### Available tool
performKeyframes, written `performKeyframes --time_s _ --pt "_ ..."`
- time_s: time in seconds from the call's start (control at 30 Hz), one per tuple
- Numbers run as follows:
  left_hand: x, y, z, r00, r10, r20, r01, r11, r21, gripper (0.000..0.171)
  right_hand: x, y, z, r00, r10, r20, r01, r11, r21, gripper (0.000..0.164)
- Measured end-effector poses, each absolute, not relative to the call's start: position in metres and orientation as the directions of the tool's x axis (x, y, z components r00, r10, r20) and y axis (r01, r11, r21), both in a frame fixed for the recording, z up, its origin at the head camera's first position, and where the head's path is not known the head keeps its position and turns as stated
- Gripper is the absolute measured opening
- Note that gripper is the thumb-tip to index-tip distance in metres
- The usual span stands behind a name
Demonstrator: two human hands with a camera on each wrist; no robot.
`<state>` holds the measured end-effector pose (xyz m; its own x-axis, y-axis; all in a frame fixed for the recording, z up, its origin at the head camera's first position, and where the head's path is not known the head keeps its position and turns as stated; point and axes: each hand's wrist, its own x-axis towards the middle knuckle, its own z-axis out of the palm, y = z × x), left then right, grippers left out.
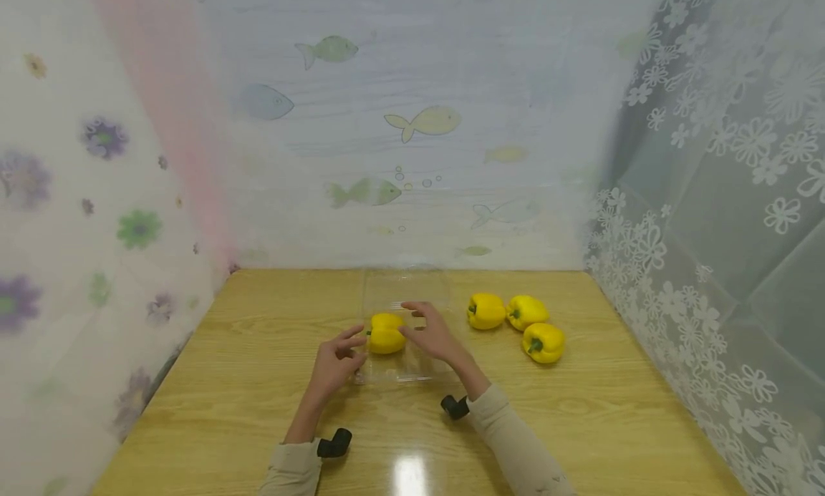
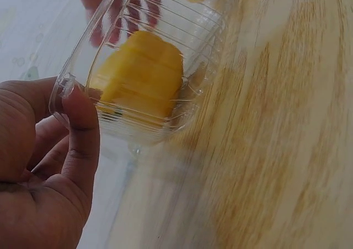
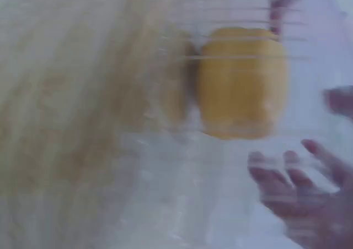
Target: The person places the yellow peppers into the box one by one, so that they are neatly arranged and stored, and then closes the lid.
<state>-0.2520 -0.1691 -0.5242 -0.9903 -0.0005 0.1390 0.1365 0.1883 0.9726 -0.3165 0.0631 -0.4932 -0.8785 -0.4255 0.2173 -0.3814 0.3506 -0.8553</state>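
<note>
One pepper [image 1: 388,333] lies crosswise, stem [image 1: 369,333] leftward; left hand [image 1: 333,365] pinches the clear container [image 1: 412,375], right hand [image 1: 435,336] splayed.

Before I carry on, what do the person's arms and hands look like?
The left sleeve and right sleeve are light beige; the right bears a small dark mark, too tiny to read. Next to the sleeves sit a black left wrist camera and black right wrist camera, both stubby, no cables visible. The left hand and right hand are gloveless.
</note>
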Motion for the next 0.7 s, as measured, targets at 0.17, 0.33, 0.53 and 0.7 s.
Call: performKeyframes --time_s 0.17,0.33,0.53,0.7 --pt "-0.254 -0.169 -0.526 -0.991 -0.003 0.132 0.129 0.183 0.975 0.032 -0.316 0.076 -0.476 -0.879 -0.367 0.304 -0.412 0.266 -0.871 0.044" --pt "-0.253 -0.169 -0.528 -0.992 -0.013 0.126 0.122 0.166 0.979 0.032 -0.321 0.091 -0.470 -0.870 -0.306 0.387 -0.449 0.164 -0.879 0.040" --pt "-0.250 -0.167 -0.524 -0.992 -0.019 0.122 0.116 0.184 0.976 0.030 -0.327 0.111 -0.477 -0.878 -0.204 0.433 -0.463 0.131 -0.877 0.037" --pt "-0.249 -0.167 -0.520 -0.990 -0.019 0.138 0.132 0.184 0.974 0.029 -0.320 0.126 -0.470 -0.885 -0.150 0.441 -0.460 0.133 -0.878 0.035"
